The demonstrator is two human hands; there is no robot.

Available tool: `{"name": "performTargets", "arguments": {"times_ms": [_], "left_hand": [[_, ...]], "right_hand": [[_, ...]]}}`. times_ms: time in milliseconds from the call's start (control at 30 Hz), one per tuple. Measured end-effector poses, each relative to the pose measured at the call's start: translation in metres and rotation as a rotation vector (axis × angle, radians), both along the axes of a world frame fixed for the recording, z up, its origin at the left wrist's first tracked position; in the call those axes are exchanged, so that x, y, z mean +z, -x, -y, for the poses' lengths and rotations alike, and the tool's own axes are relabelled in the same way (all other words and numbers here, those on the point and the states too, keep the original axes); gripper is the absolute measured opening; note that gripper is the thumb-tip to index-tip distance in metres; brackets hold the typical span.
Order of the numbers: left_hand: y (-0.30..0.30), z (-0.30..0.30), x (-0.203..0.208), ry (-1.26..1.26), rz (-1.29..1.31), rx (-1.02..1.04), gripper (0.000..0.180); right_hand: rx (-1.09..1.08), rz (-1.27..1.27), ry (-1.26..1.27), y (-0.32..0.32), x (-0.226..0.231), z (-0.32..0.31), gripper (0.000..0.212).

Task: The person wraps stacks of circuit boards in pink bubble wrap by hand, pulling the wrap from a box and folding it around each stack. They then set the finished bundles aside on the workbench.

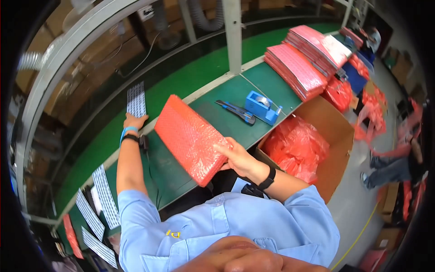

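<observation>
Red bubble-wrap packet, flat and rectangular, is gripped at its lower right corner by the right hand, fingers closed on it, and held tilted above the near edge of the green workbench, while the left hand lies with fingers spread on one white label sheet at the bench's far edge, closed on nothing. One open cardboard box off the bench's right end holds crumpled red bags. One blue tape dispenser and one utility knife lie mid-bench, and pink packet stacks fill its right end.
</observation>
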State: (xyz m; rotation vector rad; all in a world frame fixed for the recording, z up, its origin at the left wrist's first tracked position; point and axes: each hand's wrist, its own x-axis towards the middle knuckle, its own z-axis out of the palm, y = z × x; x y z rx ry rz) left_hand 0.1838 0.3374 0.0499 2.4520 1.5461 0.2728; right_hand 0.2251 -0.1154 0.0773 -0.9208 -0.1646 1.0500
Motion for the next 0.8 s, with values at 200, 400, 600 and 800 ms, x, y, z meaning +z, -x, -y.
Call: {"name": "performTargets", "arguments": {"times_ms": [200,400,600,800], "left_hand": [[0.074,0.01,0.045,-0.085,0.185,-0.081,0.093],[0.198,0.115,0.066,-0.11,0.213,-0.139,0.07],[0.305,0.22,0.013,-0.213,0.25,0.031,0.063],[0.299,0.252,-0.025,-0.298,0.193,0.105,0.063]], "right_hand": [[0.138,0.081,0.059,-0.022,-0.047,0.004,0.039],[-0.074,-0.067,-0.262,-0.055,-0.004,0.099,0.052],[-0.43,0.388,-0.307,-0.144,0.06,0.209,0.048],[-0.709,0.512,-0.055,-0.317,0.05,0.242,0.027]]}}
